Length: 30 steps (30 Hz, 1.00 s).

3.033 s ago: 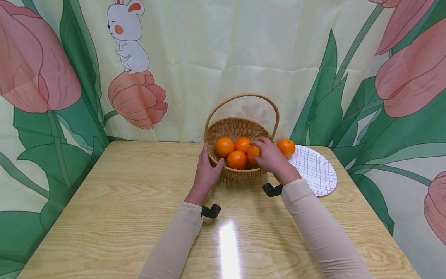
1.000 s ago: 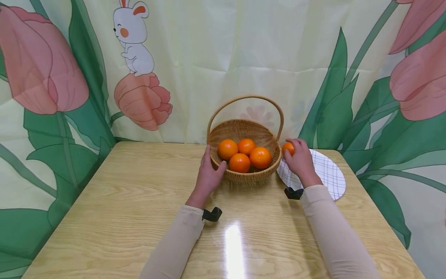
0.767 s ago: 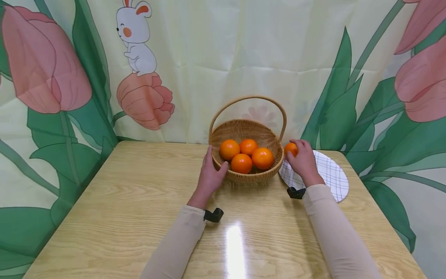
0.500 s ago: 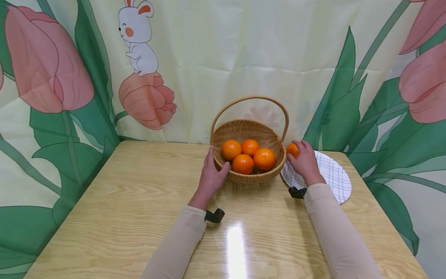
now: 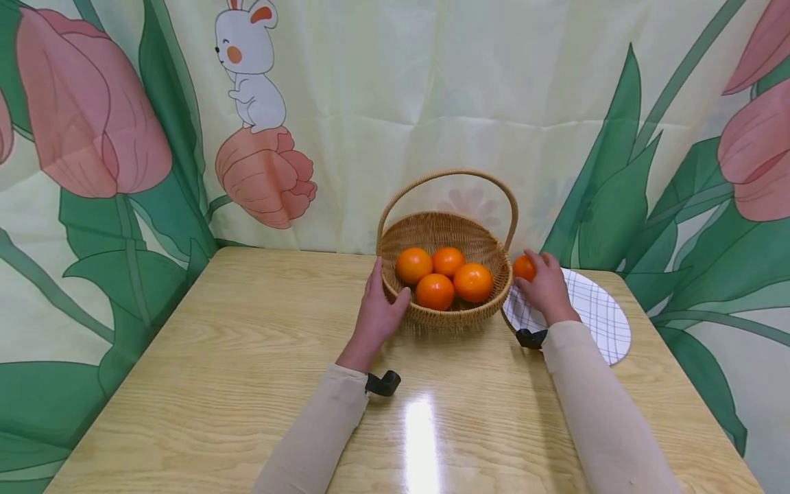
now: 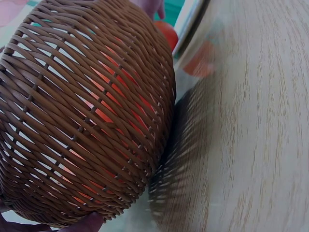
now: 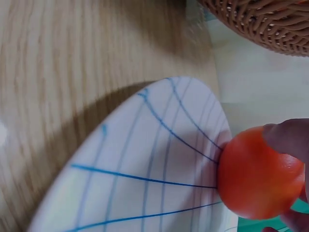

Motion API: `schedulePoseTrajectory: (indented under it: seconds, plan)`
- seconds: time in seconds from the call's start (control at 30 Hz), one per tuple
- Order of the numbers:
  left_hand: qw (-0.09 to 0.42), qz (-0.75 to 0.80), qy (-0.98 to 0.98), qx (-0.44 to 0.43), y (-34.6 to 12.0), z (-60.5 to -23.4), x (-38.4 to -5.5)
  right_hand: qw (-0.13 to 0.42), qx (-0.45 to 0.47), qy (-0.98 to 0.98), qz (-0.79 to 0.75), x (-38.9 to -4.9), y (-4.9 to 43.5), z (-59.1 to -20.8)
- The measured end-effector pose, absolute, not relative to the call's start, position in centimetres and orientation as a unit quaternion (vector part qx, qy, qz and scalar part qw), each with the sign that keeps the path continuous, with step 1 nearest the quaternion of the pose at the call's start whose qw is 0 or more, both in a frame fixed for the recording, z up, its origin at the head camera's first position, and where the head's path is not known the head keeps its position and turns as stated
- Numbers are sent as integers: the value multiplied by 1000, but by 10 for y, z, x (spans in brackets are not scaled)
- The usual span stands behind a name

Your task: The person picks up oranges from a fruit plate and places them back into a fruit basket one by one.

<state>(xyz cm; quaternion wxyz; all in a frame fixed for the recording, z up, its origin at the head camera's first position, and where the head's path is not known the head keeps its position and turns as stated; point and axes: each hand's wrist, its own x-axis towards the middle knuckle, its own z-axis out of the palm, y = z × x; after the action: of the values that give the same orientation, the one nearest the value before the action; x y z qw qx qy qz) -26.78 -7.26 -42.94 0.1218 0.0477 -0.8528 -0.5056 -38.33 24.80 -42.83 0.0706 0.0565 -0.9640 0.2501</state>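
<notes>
A wicker basket [image 5: 457,317] with an arched handle stands upright near the table's far edge, holding several oranges [image 5: 435,291]. My left hand [image 5: 378,315] rests against its left front, thumb and fingers spread along the outside near the rim. In the left wrist view, the woven wall [image 6: 87,106] fills much of the frame, and orange colour shows through its gaps. Right of the basket, my right hand [image 5: 548,288] grips another orange [image 5: 524,267] at the far left part of a white plate [image 5: 601,315] with blue lines. The right wrist view shows that orange [image 7: 260,174] against the plate's surface.
The wooden table [image 5: 247,357] reaches back to a curtain [image 5: 382,103] printed with tulips and a rabbit. The basket's handle [image 5: 453,171] arches above its rim, close to the curtain. A black wrist camera [image 5: 384,383] sits at the left wrist.
Three seconds ago my right hand was on an orange inside the basket. It has moved right to the orange at the plate and grips it. My left hand stays at the basket; the view has shifted slightly.
</notes>
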Motion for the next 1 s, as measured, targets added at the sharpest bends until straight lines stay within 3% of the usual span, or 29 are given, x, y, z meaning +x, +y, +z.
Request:
schedulePoseTrajectory:
  seconds: [0.37,1.0]
  plan:
    - [124,-507,-852,45,-72,-429,-267,97,55,-959,262,-379,249,-434]
    - [117,-505,-854,50,-72,-427,-267,98,56,-956,271,-364,250,-426]
